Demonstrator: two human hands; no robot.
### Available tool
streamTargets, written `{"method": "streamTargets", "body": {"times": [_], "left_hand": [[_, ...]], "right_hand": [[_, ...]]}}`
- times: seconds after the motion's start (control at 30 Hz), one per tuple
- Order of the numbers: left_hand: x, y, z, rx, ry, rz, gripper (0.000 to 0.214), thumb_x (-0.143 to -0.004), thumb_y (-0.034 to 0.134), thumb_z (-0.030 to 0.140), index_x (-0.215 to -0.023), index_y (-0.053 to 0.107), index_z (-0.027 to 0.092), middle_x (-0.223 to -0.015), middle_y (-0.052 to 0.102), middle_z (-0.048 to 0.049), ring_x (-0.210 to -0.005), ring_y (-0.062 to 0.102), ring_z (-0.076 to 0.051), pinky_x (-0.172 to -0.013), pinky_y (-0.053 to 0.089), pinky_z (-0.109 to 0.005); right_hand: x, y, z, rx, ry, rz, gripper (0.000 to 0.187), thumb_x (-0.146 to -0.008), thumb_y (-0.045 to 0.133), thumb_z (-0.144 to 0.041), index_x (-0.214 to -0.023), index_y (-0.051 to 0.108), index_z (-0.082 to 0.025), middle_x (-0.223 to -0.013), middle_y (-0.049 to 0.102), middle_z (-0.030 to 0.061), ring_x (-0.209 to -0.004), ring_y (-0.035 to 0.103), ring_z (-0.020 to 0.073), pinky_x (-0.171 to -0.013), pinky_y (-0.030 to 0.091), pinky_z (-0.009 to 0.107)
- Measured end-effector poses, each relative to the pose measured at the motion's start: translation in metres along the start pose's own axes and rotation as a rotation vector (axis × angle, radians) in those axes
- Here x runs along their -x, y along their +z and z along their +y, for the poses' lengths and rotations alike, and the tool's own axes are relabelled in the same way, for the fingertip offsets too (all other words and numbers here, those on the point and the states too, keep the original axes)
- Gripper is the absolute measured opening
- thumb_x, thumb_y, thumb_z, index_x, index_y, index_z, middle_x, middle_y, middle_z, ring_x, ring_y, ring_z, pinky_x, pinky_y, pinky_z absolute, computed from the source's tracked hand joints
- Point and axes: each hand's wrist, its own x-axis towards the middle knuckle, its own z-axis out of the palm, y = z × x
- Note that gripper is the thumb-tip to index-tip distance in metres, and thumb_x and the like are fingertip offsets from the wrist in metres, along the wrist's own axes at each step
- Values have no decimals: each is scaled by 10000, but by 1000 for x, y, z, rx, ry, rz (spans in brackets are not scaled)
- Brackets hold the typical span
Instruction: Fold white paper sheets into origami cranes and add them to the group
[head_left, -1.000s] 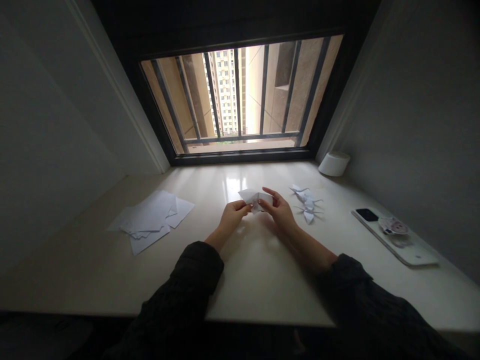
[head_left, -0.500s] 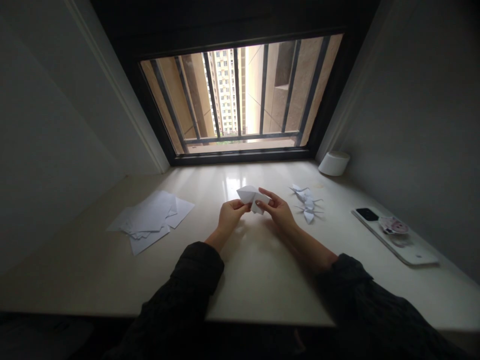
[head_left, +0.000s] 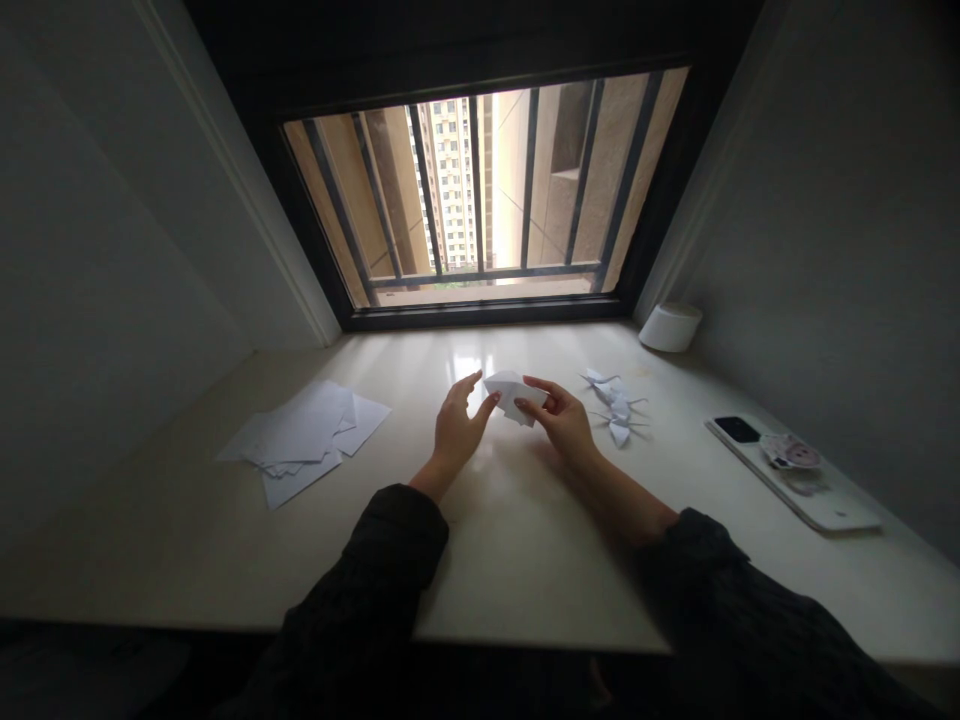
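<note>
A small piece of folded white paper (head_left: 510, 392) is held above the sill, its creased flaps partly spread. My right hand (head_left: 564, 415) pinches its right side between thumb and fingers. At its left edge, my left hand (head_left: 460, 422) has thumb and fingers apart, with the thumb tip at or very near the paper; whether it touches I cannot tell. To the right of my right hand lie several folded paper cranes (head_left: 616, 405), close together on the sill.
On the left lies a loose stack of white paper sheets (head_left: 300, 435). A white phone (head_left: 795, 475) with a round grip is at the right. A white cylindrical object (head_left: 670, 328) stands in the back right corner by the barred window (head_left: 480, 200). The pale sill (head_left: 480, 560) ends in front of me.
My left hand has let go of the paper's left side and spread its fingers. The right hand keeps its pinch, and the paper has shifted slightly right.
</note>
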Motion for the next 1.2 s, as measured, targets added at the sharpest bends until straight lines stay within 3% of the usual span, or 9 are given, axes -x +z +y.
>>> {"method": "streamTargets", "body": {"times": [0.07, 0.13, 0.33, 0.57, 0.73, 1.0, 1.2], "left_hand": [[1, -2, 8, 3, 117, -54, 477, -801, 620, 413, -1237, 575, 223, -1319, 553, -84, -1225, 503, -239, -1029, 395, -394], [2, -2, 13, 46, 136, -93, 484, -764, 667, 404, -1217, 599, 244, -1278, 590, -68, -1201, 527, -250, -1042, 380, -394], [4, 0, 11, 293, -57, -119, 419, -712, 714, 388, -1110, 680, 263, -1136, 675, -52, -1106, 597, -291, -989, 418, -401], [0, 6, 7, 547, -220, -226, 385, -724, 692, 404, -1032, 710, 174, -1090, 687, -84, -1032, 632, -288, -946, 449, -428], [-2, 6, 4, 594, -234, -208, 374, -717, 702, 394, -1009, 716, 161, -1056, 700, -97, -1007, 640, -273, -943, 449, -426], [-4, 7, -2, 634, -289, -186, 389, -705, 709, 417, -991, 723, 154, -1023, 713, -105, -949, 654, -254, -906, 465, -418], [-2, 5, 6, 683, -261, -211, 392, -698, 721, 415, -998, 721, 162, -1041, 707, -104, -1017, 638, -264, -958, 446, -418]], "right_hand": [[0, 0, 1, 62, -39, -21, 564, -614, 778, -414, -1115, 637, -196, -832, 719, 48, -696, 652, 192, -665, 535, 340], [1, -1, 1, 154, -101, -29, 539, -645, 755, -424, -1122, 636, -204, -839, 715, 47, -711, 647, 193, -682, 535, 347], [10, 0, -11, 391, -257, -8, 484, -685, 721, -451, -1115, 645, -242, -925, 709, 49, -749, 638, 205, -731, 528, 373], [12, 3, -15, 430, -297, 22, 436, -680, 724, -452, -1061, 670, -247, -999, 707, 53, -812, 649, 221, -702, 523, 354], [11, 2, -13, 442, -299, 8, 414, -687, 715, -454, -1037, 684, -234, -930, 719, 50, -769, 639, 207, -697, 526, 358], [12, 2, -10, 424, -305, -89, 349, -751, 671, -423, -1063, 689, -267, -998, 716, 38, -786, 635, 199, -726, 528, 366], [11, 4, -12, 510, -452, -14, 257, -786, 650, -419, -1009, 718, -311, -865, 647, 45, -789, 577, 193, -676, 508, 343]]}}
